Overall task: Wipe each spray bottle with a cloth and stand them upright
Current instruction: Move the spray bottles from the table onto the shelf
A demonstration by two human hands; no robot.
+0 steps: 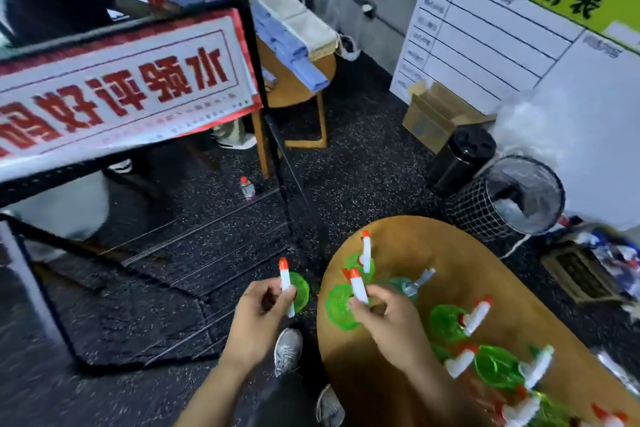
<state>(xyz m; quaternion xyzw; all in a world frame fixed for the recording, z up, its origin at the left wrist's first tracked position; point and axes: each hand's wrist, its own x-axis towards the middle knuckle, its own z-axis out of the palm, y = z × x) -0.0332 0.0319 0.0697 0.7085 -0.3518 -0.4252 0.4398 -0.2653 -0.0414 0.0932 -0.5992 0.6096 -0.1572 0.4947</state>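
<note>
I hold one green spray bottle [297,289] in my left hand [258,314], fingers curled round its white trigger head, out past the desk's left edge above the floor. My right hand [388,317] grips a second green spray bottle [341,305] by its head at the desk's [398,246] left edge. More bottles [491,364] stand behind along the desk.

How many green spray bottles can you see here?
About 8: one in the left hand, one in the right hand, one upright behind, and roughly five along the table; blur may hide more.
</note>
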